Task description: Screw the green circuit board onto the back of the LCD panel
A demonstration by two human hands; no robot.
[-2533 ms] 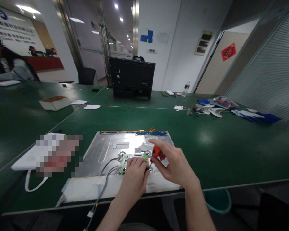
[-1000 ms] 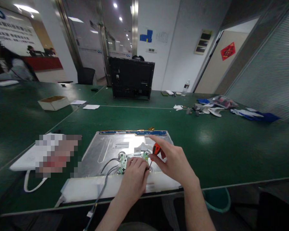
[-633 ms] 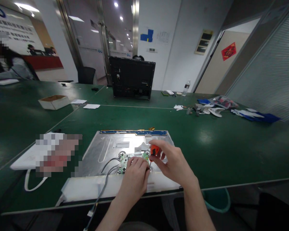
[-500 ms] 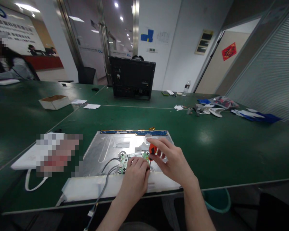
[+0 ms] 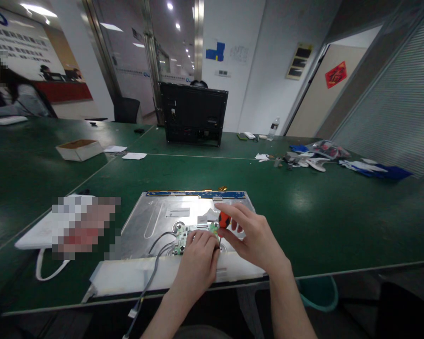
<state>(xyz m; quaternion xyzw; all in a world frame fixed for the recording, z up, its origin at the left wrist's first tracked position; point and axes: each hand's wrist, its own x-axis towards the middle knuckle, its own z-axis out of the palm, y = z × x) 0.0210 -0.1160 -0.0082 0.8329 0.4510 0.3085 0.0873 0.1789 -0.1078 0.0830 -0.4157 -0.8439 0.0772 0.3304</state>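
My right hand (image 5: pixel 250 230) grips a screwdriver (image 5: pixel 224 219) by its orange and black handle, fingers and thumb closed around it. Its thin shaft points down at the right end of a green circuit board (image 5: pixel 183 240). Close to the tip, my left hand (image 5: pixel 200 252) rests on the board with its fingers curled together; what they pinch, if anything, is hidden. Under the board lies a silver metal display panel (image 5: pixel 151 216), with a blue circuit strip (image 5: pixel 194 194) along its far edge and a white sheet (image 5: pixel 127 275) along the near one. Grey cables (image 5: pixel 156 263) run from the board over the table edge.
A white device with a cable (image 5: pixel 42 230) lies left, partly blurred. Farther off are an open box (image 5: pixel 79 149), papers (image 5: pixel 134 156), a black monitor casing (image 5: pixel 194 115), a bottle (image 5: pixel 273 128) and loose parts (image 5: pixel 304 159). A teal bin (image 5: pixel 320 292) stands below. A person sits far left.
The screwdriver's handle has turned slightly in my right hand, its black patches showing differently. Both hands stay in place over the board.
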